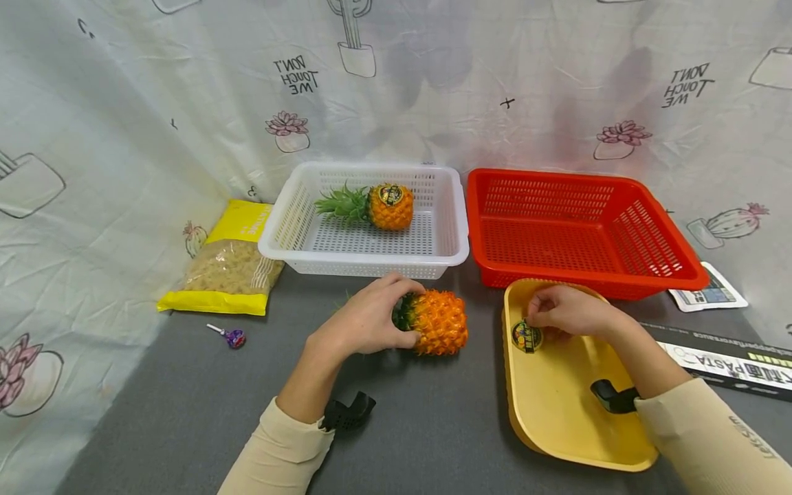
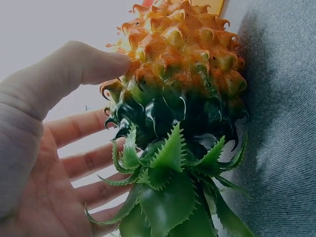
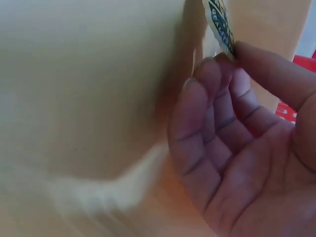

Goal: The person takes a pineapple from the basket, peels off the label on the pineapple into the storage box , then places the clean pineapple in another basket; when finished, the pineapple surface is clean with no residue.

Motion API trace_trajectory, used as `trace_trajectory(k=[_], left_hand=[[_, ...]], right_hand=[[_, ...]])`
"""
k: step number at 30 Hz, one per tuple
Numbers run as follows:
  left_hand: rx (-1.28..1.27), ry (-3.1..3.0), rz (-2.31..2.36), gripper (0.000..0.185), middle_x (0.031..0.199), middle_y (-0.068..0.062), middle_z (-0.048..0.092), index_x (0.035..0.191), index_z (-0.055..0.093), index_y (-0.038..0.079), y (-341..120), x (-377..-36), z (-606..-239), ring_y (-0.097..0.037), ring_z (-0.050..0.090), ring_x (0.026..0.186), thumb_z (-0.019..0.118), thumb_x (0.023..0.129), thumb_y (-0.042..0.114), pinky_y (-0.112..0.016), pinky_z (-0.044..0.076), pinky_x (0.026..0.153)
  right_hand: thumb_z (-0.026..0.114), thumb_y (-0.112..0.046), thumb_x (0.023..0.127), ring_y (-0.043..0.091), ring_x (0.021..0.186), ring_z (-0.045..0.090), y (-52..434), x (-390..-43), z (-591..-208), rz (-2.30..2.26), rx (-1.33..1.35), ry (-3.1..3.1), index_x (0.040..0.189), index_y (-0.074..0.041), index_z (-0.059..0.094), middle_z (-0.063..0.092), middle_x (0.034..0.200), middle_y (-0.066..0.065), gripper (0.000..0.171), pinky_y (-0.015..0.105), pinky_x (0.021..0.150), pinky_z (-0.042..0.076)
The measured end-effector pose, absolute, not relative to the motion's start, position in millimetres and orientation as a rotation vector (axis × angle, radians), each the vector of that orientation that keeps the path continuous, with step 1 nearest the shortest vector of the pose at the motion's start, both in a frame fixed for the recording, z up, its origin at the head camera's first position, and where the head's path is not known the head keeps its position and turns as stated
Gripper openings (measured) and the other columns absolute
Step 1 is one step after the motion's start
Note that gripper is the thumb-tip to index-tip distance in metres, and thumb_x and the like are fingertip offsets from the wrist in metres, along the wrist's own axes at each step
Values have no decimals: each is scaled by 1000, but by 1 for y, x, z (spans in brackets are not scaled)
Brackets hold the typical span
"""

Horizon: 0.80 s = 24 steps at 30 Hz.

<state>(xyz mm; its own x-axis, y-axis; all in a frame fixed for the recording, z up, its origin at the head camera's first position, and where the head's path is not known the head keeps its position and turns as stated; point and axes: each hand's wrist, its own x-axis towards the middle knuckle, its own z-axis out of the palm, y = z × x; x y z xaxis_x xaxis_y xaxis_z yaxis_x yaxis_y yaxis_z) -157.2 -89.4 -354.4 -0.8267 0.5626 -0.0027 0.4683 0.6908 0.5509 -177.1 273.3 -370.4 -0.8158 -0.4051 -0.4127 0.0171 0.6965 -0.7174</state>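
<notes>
My left hand (image 1: 365,320) grips a toy pineapple (image 1: 441,323) lying on the dark table, around where its orange body meets the green leaves. In the left wrist view the thumb presses on the spiky body (image 2: 173,49), and the other fingers reach behind it. Inside the yellow tray (image 1: 557,419), my right hand (image 1: 566,309) pinches a round black and gold sticker (image 1: 526,337) near the left wall. The right wrist view shows the edge of this sticker (image 3: 220,27) between thumb and fingertips, with the remaining fingers curled below.
Behind the hands stand a white basket (image 1: 365,260) holding another pineapple (image 1: 392,212) and a red basket (image 1: 581,275). At left lie a yellow bag (image 1: 225,265) and a lollipop (image 1: 234,337). A pasta box (image 1: 724,361) and a small white packet (image 1: 711,292) are at right.
</notes>
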Motion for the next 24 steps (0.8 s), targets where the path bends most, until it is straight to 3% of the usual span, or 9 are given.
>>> trace_trajectory(k=[10,15,24], left_hand=[[827,2727,811,65,137,-3,57,142,58,17,-89,-157,-354,-25,56,127,79,82,30,-47,48,105],[819,2722,813,65,138,-2,57,143,58,18,-88,-158,-355,-25,56,127,79,83,31,-48,48,105],[821,2720,817,65,140,-3,56,143,58,17,-89,-156,-354,-26,55,130,80,83,31,-49,47,107]], right_hand=[[67,-19,97,14,62,53,268,-175,-370,-900,-258,2415,91,-4,62,53,71,-1,16,31,54,47],[69,-21,96,15,62,55,268,-172,-357,-811,-286,2475,95,-4,66,55,71,0,17,32,54,49],[70,-27,98,20,75,61,252,-165,-319,-742,-379,2495,102,-8,66,65,86,5,20,34,60,52]])
